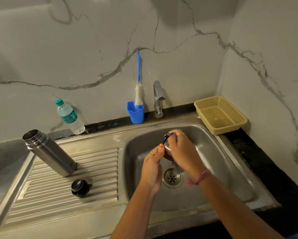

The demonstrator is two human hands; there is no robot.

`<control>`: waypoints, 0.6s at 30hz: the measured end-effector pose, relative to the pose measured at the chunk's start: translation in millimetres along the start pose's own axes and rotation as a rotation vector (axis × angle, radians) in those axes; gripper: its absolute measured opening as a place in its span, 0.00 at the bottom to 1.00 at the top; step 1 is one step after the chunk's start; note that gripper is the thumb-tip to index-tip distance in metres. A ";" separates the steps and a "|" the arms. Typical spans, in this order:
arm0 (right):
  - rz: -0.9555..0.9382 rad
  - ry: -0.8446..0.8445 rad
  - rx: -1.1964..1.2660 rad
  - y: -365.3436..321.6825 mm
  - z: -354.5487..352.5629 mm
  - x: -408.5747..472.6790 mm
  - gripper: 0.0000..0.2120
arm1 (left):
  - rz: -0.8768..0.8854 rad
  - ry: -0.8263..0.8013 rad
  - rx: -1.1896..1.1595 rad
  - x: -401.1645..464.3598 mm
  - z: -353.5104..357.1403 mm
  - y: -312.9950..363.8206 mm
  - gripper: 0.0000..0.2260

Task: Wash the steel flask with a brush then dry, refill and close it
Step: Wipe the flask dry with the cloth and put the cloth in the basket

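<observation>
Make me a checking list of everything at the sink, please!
Surface: steel sink with ribbed drainboard.
Job's things: flask stands open on the drainboard; black stopper lies in front of it; bottle brush stands in blue holder; small steel cup held over the basin.
Clutter: water bottle, yellow basket.
Hands: left hand and right hand both grip the cup.
Cables: nothing seen.
Surroundings: tap, marble wall.
</observation>
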State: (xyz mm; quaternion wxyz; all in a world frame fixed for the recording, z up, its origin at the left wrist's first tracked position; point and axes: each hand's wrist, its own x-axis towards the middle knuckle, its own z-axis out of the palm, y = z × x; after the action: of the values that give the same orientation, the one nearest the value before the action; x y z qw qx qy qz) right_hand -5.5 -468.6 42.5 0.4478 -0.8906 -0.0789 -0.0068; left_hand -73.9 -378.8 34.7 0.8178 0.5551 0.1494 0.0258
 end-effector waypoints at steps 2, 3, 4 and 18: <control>-0.243 0.154 -0.289 3.3 15.7 -22.1 0.19 | -0.035 -0.003 -0.067 4.6 -2.3 0.5 0.11; -0.317 0.173 -0.304 7.5 21.3 -27.4 0.21 | -0.050 -0.010 -0.080 5.3 -3.6 -0.1 0.11; -0.339 0.156 -0.252 9.7 22.5 -26.4 0.22 | -0.060 -0.014 -0.063 6.1 -5.9 -2.0 0.11; -0.271 0.296 -0.170 -9.6 25.5 -24.0 0.21 | 0.061 -0.085 0.037 18.2 -25.5 -0.4 0.11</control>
State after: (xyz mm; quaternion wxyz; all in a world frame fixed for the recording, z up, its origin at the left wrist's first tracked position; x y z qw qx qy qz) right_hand -32.2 -445.8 32.9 0.3726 -0.8957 -0.1306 -0.2044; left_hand -63.5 -352.2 21.8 0.8118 0.5752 0.0979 0.0243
